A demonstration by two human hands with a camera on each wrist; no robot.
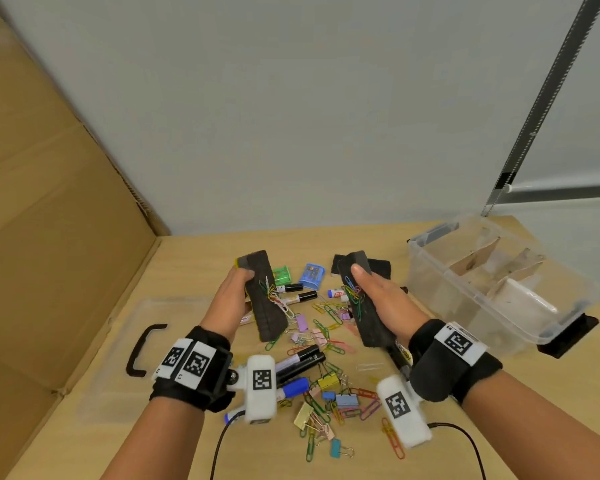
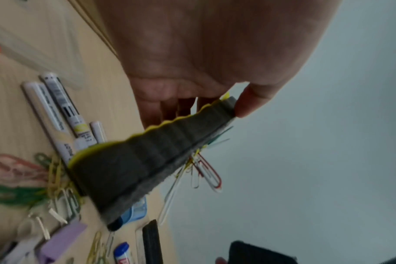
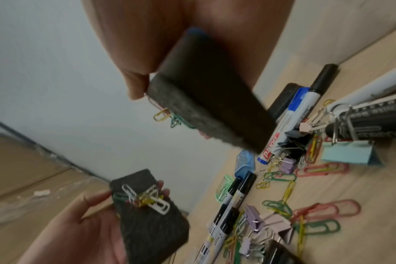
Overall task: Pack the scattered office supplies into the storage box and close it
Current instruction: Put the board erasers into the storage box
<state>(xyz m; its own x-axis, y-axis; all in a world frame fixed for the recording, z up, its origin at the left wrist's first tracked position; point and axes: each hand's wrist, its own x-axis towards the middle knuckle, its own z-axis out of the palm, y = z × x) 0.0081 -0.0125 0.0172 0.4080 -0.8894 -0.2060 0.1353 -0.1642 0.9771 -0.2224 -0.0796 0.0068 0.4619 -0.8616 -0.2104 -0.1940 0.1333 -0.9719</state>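
Left hand (image 1: 234, 292): grip closed around a whiteboard eraser (image 1: 265, 299), a long dark felt block with a yellow backing and ribbed foam side. It is held above the counter (image 1: 201, 258), long axis running away from the person, far end tilted up. A tangle of white, yellow and red wire paper clips (image 1: 274, 297) clings to its felt face.

Right hand (image 1: 381, 299): grip closed around a second whiteboard eraser (image 1: 364, 306), same dark felt, blue-backed, long axis likewise running away and upward, thumb pressed near the far end. Coloured paper clips (image 1: 354, 296) cling to its face.

Below and between the grips, on the pale wood counter: loose paper clips (image 1: 329, 327) in many colours, pastel binder clips (image 1: 340, 398), black-capped markers (image 1: 298, 358).

Beyond the left grip: a green plastic sharpener (image 1: 282, 275), a blue plastic case (image 1: 311, 276), and two more markers (image 1: 297, 292).

Left of the left grip: clear flat lid with black handle (image 1: 142, 351).

Right of and beyond the right grip: storage box (image 1: 426, 271), clear plastic, rectangular, open, with cardboard dividers (image 1: 478, 261) inside.
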